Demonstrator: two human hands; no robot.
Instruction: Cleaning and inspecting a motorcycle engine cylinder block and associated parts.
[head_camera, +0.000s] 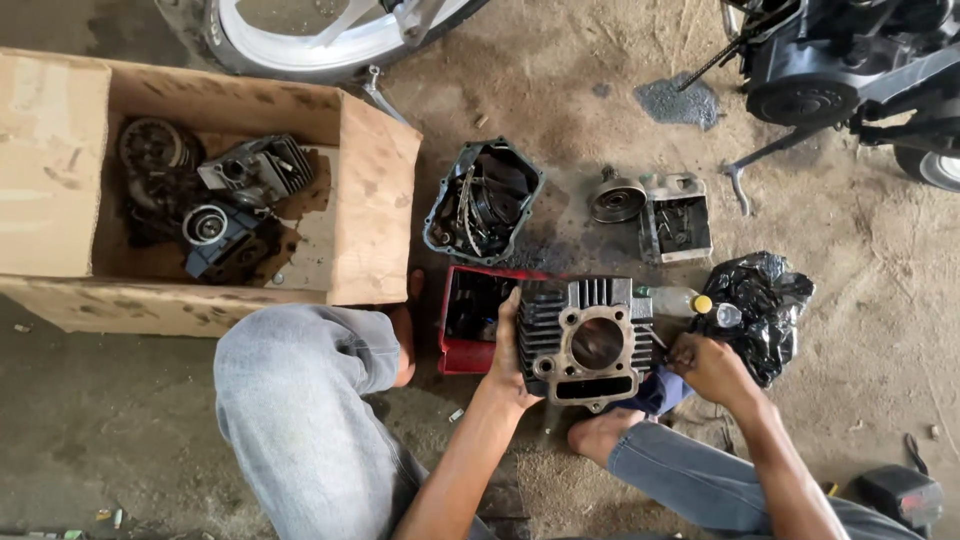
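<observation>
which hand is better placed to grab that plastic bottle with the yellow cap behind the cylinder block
Right, probably. The right hand sits at the right edge of the cylinder block, just below the bottle. The left hand grips the block's left side, steadying it, and the block lies between it and the bottle.

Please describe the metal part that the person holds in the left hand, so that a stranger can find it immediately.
Start at the open cardboard box on the dirt floor, then look right, past the red tray. The finned engine cylinder is there, held by the left hand. Only it has one large round bore through its face.
</observation>
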